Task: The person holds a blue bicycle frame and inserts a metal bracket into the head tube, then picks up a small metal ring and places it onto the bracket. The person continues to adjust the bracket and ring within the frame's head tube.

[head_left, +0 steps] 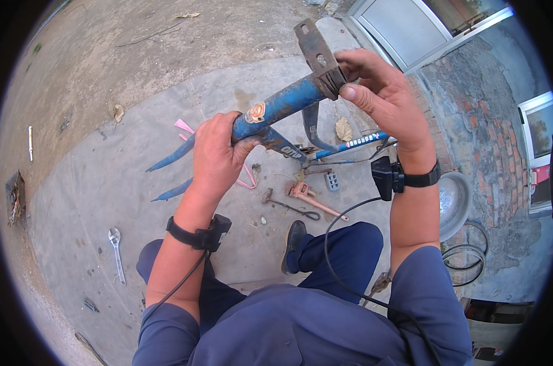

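A worn blue bicycle frame is held up in front of me, its head tube slanting up to the right. My left hand wraps round the tube's lower end, beside the joint with the fork. Two pointed blue fork blades stick out to the left past that hand. At the upper right end of the tube sits a rusty slotted bracket above the dark headset ring. My right hand pinches this ring between thumb and fingers. The rear of the frame reaches down toward the concrete.
On the concrete lie a hammer, a reddish pipe wrench, a grey pedal and a pink strap. An adjustable wrench lies at the left. A metal basin and wheel rims are by the brick wall.
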`<state>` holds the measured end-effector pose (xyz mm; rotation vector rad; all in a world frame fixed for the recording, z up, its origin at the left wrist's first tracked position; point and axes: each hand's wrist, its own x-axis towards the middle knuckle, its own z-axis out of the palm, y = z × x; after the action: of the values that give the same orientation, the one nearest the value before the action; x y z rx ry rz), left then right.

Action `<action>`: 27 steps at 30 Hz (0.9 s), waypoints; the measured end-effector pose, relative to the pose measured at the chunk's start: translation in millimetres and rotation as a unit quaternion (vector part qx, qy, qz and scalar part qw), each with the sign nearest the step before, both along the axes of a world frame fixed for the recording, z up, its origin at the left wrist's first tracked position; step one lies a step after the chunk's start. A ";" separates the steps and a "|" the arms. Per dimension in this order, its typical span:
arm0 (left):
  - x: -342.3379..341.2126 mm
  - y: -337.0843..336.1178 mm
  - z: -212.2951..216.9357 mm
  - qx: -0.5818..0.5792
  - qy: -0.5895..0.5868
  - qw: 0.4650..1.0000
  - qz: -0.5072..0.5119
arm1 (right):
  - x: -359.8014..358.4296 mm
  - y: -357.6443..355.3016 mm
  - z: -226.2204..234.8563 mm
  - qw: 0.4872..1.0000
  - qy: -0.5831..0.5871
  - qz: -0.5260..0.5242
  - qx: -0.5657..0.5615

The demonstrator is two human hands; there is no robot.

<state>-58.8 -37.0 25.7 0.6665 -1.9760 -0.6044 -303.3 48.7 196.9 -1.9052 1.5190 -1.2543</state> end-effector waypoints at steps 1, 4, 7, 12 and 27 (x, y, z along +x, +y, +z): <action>-0.1 0.1 -0.2 0.004 0.000 1.000 -0.001 | -0.6 0.0 0.4 1.000 0.012 0.007 -0.008; -0.2 0.2 -0.5 -0.002 0.000 1.000 0.001 | -2.0 1.5 1.1 0.998 0.029 -0.030 0.042; -0.5 0.0 0.0 0.001 -0.003 1.000 0.004 | -2.9 1.4 0.5 0.988 0.074 -0.098 0.092; -0.2 0.2 0.5 0.000 -0.002 1.000 0.001 | -3.4 -0.6 -1.3 1.000 0.019 0.000 -0.006; -0.1 0.3 1.6 0.001 0.001 1.000 0.002 | -1.4 -1.2 -5.1 1.000 -0.003 -0.005 0.000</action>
<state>-58.9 -36.7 27.3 0.6703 -1.9720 -0.6041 -304.7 47.5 191.8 -1.8946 1.5257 -1.2643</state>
